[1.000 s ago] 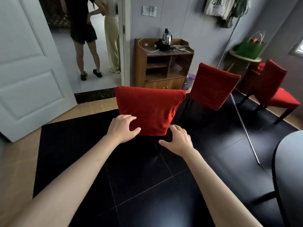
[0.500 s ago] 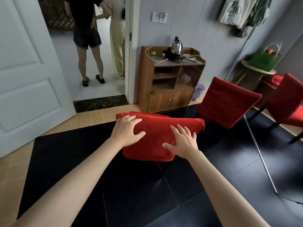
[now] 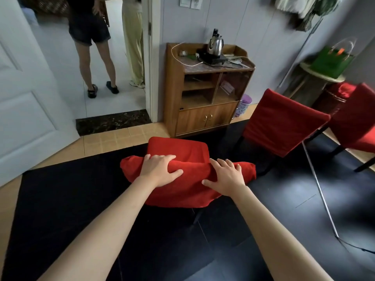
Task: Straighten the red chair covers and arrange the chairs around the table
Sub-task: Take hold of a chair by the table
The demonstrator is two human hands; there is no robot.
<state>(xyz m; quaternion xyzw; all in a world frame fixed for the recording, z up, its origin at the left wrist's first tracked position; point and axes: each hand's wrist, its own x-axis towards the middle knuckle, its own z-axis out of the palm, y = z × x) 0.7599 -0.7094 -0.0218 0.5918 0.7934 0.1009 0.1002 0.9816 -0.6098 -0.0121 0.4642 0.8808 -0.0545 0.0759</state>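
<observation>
A chair with a red cover stands right in front of me on the black floor, its back toward me and its seat beyond. My left hand grips the top edge of the backrest, fingers over the far side and thumb on the near face. My right hand lies on the top edge further right, fingers spread over it. A second red-covered chair stands to the right, and a third sits at the right edge. The table is out of view.
A wooden cabinet with a kettle stands against the wall ahead. Left of it is an open doorway with two people standing, and a white door. A thin metal pole leans across the floor at right.
I have come closer to the chair and now look down on its top. Both hands rose from the backrest's lower face to its top edge.
</observation>
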